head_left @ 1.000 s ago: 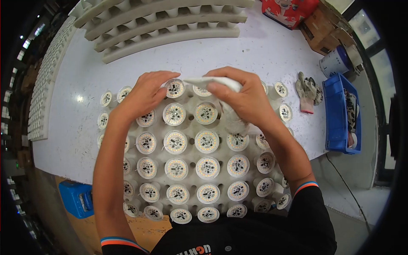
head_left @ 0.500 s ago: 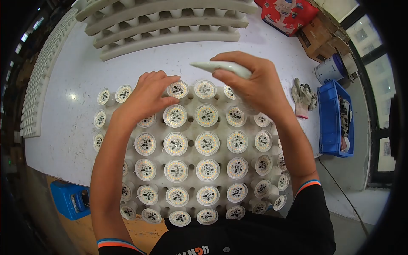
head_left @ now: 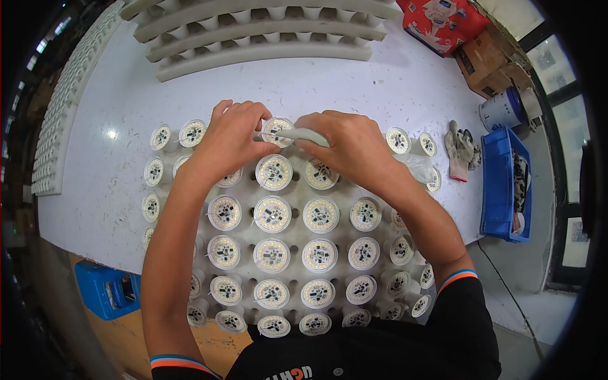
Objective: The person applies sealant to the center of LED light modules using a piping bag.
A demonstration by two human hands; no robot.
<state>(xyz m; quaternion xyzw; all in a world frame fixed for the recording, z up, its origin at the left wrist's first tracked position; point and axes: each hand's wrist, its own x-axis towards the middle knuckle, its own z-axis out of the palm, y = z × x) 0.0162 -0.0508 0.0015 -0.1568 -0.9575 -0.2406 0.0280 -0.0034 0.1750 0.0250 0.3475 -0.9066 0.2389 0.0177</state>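
Rows of LED bulbs without covers stand face up in a pale holder tray (head_left: 296, 234), their round boards showing chips and yellow LEDs. At the far row, my left hand (head_left: 231, 136) has thumb and forefinger around the rim of one LED bulb (head_left: 277, 132). My right hand (head_left: 348, 145) squeezes a piping bag (head_left: 310, 135) filled with white paste. Its tapered tip points left and lies across that bulb's face. The bag's loose clear plastic end shows beyond my right wrist.
Stacked pale trays (head_left: 266, 54) stand at the back, with another long tray (head_left: 63, 107) along the left edge. On the right are gloves (head_left: 459, 155), a blue bin (head_left: 497, 190), a paint bucket (head_left: 500, 111), a cardboard box (head_left: 484, 60) and a red bag (head_left: 443, 25).
My right hand has come down and left, bringing the piping bag's tip from above the tray onto the bulb. My left hand stays around that bulb. The view has shifted slightly.
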